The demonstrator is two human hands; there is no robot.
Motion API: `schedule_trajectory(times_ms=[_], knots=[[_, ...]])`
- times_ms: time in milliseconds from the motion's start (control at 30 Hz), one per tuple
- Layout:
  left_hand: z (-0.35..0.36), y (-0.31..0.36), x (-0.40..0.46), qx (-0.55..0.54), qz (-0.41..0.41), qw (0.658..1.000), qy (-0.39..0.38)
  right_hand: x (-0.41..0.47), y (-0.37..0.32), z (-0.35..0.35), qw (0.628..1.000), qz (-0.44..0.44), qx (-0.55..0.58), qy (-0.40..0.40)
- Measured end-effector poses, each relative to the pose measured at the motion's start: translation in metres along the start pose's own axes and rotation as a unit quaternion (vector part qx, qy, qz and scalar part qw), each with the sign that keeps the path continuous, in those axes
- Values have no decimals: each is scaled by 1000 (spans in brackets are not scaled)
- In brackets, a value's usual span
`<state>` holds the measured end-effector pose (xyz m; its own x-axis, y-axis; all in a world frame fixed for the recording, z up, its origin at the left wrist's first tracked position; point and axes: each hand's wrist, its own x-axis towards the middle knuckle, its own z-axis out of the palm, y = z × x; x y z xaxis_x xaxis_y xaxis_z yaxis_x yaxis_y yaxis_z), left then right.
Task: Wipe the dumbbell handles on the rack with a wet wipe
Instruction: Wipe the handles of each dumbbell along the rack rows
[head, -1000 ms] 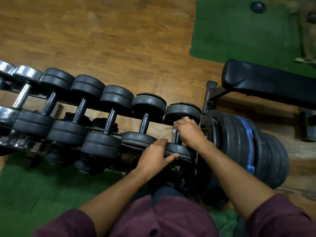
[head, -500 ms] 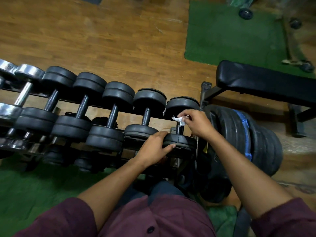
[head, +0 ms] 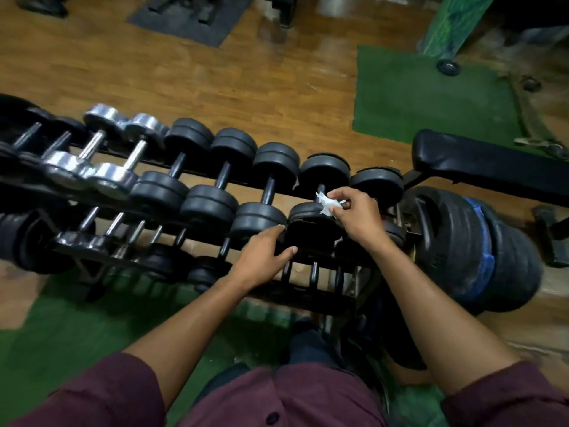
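Wet wipe point(head: 327, 204), limp and light, was pinched in right hand point(head: 358, 215); left hand point(head: 261, 257) lay flat-fingered, probably steadying the heavy dumbbell point(head: 314, 223).

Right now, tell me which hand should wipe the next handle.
Right. The right hand already pinches the wipe over the second dumbbell from the rack's right end. The left hand holds no wipe; it rests on that dumbbell's near plate.

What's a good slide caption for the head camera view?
Right hand pinches a white wipe over racked black dumbbells while the left hand rests on one.
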<state>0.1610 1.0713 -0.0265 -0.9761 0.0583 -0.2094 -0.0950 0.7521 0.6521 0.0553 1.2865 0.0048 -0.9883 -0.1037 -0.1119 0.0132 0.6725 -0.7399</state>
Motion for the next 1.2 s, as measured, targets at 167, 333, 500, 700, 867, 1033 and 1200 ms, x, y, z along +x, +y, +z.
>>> schedule_trajectory(times_ms=[167, 333, 500, 700, 867, 1033, 1200], knots=[[-45, -74, -66, 15, -74, 997, 15, -34, -58, 80, 997, -40, -11, -59], [-89, -138, -124, 10, -145, 988, 49, -54, -118, 155, 989, -89, -3, -120], [-127, -190, -160, -1, -205, 974, 98, -60, -180, 220, 972, -156, -13, -174], [-166, -245, -180, -27, -277, 950, 140, -46, -233, 297, 949, -201, -52, -236], [-199, -290, -181, -41, -320, 935, 148, -19, -264, 358, 931, -217, -63, -286], [-238, -328, -167, -49, -354, 923, 140, 13, -295, 419, 922, -205, -64, -323], [-271, -365, -141, -66, -375, 917, 122, 39, -321, 470, 914, -200, -67, -346]])
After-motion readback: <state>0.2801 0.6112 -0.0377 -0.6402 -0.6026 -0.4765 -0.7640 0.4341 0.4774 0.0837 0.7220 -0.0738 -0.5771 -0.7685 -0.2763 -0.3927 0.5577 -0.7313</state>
